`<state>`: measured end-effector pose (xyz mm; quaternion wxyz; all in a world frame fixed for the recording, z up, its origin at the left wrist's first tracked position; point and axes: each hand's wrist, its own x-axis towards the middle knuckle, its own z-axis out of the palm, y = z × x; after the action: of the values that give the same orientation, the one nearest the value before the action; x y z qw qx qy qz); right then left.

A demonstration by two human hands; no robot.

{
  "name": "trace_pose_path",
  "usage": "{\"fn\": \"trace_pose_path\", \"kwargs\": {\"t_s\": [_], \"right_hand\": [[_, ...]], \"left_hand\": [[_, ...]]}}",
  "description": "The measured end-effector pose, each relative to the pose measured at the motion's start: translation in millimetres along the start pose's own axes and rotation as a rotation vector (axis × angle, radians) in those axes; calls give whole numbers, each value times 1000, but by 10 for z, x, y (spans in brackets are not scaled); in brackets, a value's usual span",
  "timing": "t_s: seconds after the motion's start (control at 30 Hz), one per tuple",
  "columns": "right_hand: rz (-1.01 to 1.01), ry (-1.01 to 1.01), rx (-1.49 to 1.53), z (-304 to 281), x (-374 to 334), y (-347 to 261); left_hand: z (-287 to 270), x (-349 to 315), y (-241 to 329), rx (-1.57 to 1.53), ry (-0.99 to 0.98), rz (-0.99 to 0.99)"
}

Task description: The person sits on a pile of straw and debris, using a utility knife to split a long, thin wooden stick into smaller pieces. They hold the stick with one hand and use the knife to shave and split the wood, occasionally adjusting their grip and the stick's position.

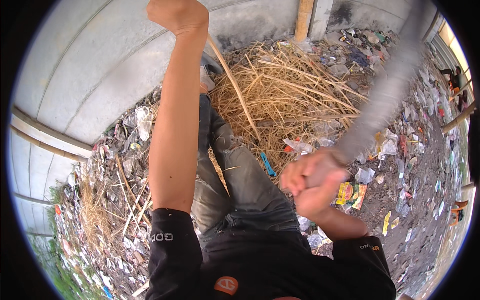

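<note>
My left hand is raised at the top edge, its fingers curled into a fist; what lies inside it is hidden. A light bamboo strip slants down from behind that wrist to the dry straw. At the right, my right hand is wrapped round the near end of a long grey machete-like blade, smeared by motion, which points up and away. Between my arms a pile of dry straw and thin bamboo pieces lies on the ground, just past my legs in worn jeans.
A grey panel wall rises at the left and back, with a bamboo post against it. Plastic litter covers the ground at both sides. A blue plastic piece and a yellow wrapper lie near my right hand. Another person is far right.
</note>
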<state>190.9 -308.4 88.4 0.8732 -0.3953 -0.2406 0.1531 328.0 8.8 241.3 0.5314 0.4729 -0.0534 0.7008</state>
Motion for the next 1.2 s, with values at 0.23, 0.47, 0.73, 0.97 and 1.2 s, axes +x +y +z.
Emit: {"fn": "trace_pose_path", "kwargs": {"t_s": [0.23, 0.47, 0.73, 0.97, 1.2], "right_hand": [[614, 245, -195, -456, 351, -237], [-286, 4, 124, 56, 378, -736], [745, 282, -204, -449, 264, -389], [-212, -18, 45, 17, 293, -828], [968, 294, -245, -731, -7, 72]], "left_hand": [[-128, 64, 135, 208, 13, 30], [-34, 18, 269, -449, 89, -365], [-91, 77, 172, -441, 80, -344], [111, -25, -63, 178, 130, 91], [50, 132, 24, 246, 189, 76]]}}
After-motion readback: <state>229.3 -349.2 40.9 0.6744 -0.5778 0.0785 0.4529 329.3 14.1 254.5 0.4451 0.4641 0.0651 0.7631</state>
